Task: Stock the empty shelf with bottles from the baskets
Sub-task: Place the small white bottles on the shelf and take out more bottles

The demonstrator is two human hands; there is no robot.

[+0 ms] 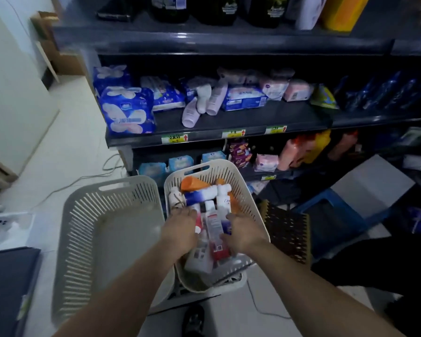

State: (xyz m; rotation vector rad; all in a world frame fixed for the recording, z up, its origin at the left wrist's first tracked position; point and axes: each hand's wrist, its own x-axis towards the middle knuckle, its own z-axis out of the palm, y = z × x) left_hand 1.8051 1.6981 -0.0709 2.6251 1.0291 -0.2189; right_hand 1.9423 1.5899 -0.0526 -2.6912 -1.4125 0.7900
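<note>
Both hands reach into the right basket (247, 190), where the bottles (215, 224) lie in a heap: the left hand (181, 231) rests on a red-and-white one, the right hand (240, 231) wraps a clear one with a red base, though I cannot tell how firmly either set of fingers grips. The left basket (83, 227) stands just beside it. Beyond them the shelf (229, 119) holds lilac bottles (199, 105) among packets.

A small shop: dark shelves (229, 120) of packaged hygiene goods (128, 110), yellow price tags (174, 138) along the edges.
</note>
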